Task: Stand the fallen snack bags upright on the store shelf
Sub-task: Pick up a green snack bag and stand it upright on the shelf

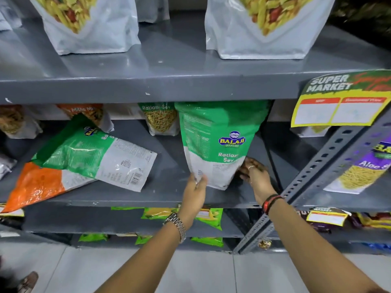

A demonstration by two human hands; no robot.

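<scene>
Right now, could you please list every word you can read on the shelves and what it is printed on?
"BALAJI", "Ratlami Sev": upright green bag held by both hands.
"Ratlami Sev": small bag behind.
"SUPER MARKET": yellow price tag; its boxes are blurred.
"Aloo S...": purple bag, cut off.
Fallen green bag: small print unreadable.

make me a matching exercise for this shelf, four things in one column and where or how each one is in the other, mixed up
Things:
1. green bag between the hands
2. second green bag
3. orange bag
4. price tag

States:
A. lying flat, partly under another bag
B. hanging from the upper shelf edge at right
C. upright, held at its bottom corners by the left hand and right hand
D. lying on its side on top of another bag

Pairs: 1-C, 2-D, 3-A, 4-B
</scene>
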